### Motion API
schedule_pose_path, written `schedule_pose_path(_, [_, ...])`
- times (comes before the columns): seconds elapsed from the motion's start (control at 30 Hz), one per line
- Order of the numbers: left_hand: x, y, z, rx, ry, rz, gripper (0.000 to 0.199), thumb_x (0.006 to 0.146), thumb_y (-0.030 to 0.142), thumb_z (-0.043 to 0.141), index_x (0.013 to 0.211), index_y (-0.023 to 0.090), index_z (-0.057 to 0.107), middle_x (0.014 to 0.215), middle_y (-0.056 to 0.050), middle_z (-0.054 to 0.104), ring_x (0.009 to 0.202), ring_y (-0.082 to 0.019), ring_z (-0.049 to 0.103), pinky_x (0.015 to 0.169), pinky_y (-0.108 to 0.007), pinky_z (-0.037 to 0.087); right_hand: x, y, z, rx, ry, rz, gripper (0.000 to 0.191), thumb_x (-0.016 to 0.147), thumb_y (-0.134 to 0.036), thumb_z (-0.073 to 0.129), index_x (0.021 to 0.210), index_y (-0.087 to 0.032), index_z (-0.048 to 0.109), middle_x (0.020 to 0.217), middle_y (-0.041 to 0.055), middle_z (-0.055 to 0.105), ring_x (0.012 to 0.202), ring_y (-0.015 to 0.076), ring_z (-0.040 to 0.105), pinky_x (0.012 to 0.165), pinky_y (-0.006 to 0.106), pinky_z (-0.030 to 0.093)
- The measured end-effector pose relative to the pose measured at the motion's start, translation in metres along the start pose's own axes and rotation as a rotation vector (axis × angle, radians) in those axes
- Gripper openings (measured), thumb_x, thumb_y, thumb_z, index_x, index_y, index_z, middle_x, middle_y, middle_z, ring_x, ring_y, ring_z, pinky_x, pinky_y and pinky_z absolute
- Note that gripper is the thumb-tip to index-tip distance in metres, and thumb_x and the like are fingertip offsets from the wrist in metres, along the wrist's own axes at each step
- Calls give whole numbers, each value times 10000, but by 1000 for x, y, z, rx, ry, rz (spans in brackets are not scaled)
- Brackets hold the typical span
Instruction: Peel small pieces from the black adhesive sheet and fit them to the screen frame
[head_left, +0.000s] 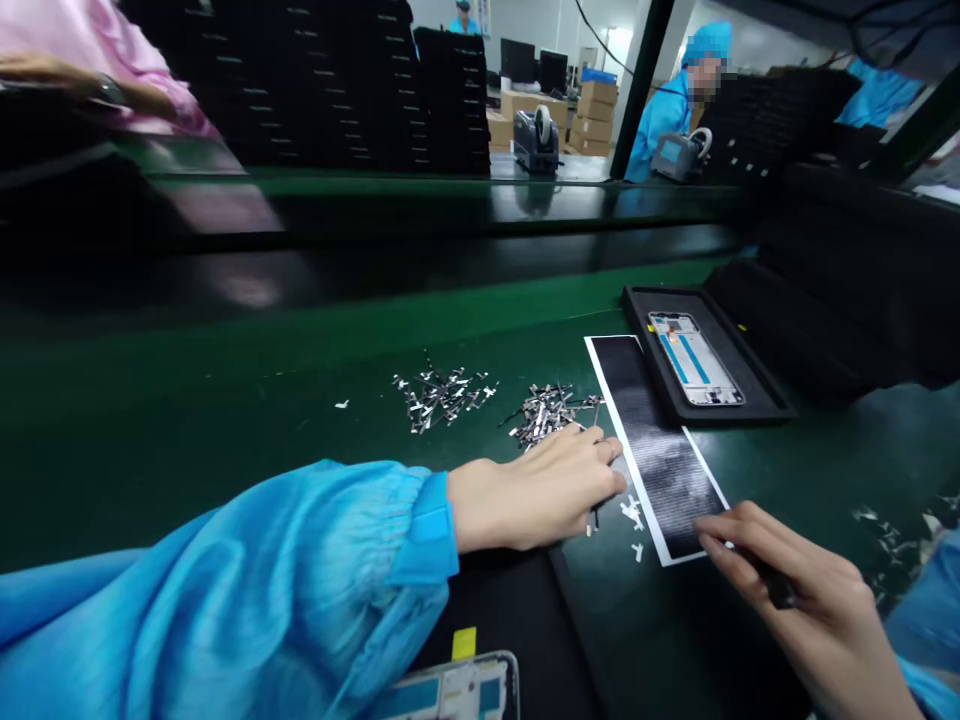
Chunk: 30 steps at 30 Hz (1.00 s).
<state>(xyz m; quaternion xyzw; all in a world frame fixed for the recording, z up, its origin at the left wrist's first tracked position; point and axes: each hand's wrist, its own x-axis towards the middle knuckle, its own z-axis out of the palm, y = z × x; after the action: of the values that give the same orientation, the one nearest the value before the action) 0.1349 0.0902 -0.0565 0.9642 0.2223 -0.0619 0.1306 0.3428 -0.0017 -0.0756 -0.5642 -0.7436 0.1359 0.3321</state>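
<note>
My left hand (pixel 551 488) lies palm down at the near edge of a pile of small dark and silver strips (pixel 541 412); its fingers are bent, and whatever is under the fingertips is hidden. Pinched in my right hand (pixel 799 590) is a dark pen-like tool (pixel 780 590), near the lower right corner of a black sheet with white edges (pixel 660 455). A second pile of strips (pixel 442 398) is further left. White scraps (pixel 632 512) lie between my left hand and the sheet.
A black tray (pixel 761 408) at the right holds a phone frame (pixel 696 360). Another phone frame (pixel 457 695) lies at the bottom on a black surface. More scraps (pixel 892 540) lie far right. Tape dispensers (pixel 535 145) and people stand beyond the bench ledge.
</note>
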Motion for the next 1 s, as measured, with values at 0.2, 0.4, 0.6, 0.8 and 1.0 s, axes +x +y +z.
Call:
schedule_pose_path(0.2, [-3,8,-6,17,-80,-9,391,677,-24,508,1060,54,510,1190,-173,481,1104,-291,421,982,-419,315,4,-2,9,109,20,104,297,786,-491,548,782,-228,685,650,33,606,663,175,611,567,222,494])
schedule_pose_path(0.4, [-8,30,-11,-80,11,11,369,646,-29,489,986,116,503,985,-82,540,889,-215,497,809,-301,437,3,-7,4,298,-149,173,244,808,-420,542,716,-227,659,635,12,594,633,151,585,538,205,466])
schedule_pose_path(0.6, [1,46,-11,-60,325,268,214,743,-19,422,860,85,568,783,-66,537,690,-191,439,668,-295,408,1,-1,-4,641,-444,368,269,818,-374,540,650,-178,616,593,-20,541,554,85,470,509,180,387])
schedule_pose_path(0.8, [5,60,-13,-300,388,184,265,825,6,344,901,106,577,818,-71,575,757,-188,484,708,-271,421,-9,-4,-9,550,-280,371,167,807,-347,566,760,-205,641,620,-14,547,584,110,515,523,193,410])
schedule_pose_path(1.0, [18,75,3,-914,738,-93,69,828,174,534,830,210,593,702,28,603,631,-112,560,591,-188,442,-13,-10,-10,747,-81,299,78,784,-256,620,726,-242,670,620,-16,608,585,112,562,546,193,451])
